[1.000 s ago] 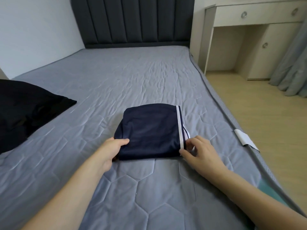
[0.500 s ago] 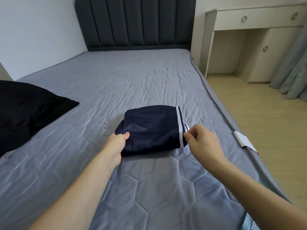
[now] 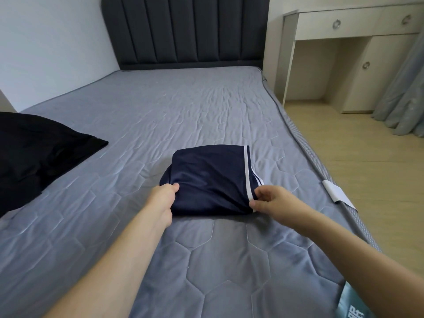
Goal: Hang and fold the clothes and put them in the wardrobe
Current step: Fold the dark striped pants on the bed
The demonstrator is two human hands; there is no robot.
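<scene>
A folded navy garment (image 3: pixel 210 177) with white stripes along its right edge lies on the grey quilted mattress (image 3: pixel 183 111). My left hand (image 3: pixel 164 199) grips its near left corner, thumb on top of the cloth. My right hand (image 3: pixel 273 201) pinches the near right corner at the white stripe. The near edge of the garment is raised a little off the mattress, casting a shadow below it.
A black garment (image 3: pixel 34 152) lies spread at the left of the bed. A dark padded headboard (image 3: pixel 188 31) stands at the far end. To the right are wooden floor (image 3: pixel 367 168), a cream desk with drawers (image 3: pixel 348 42) and a grey curtain (image 3: pixel 406 95).
Both hands have closed on the garment's near corners and its near edge has come up off the mattress. The right hand shifted from resting flat beside it to pinching the striped corner.
</scene>
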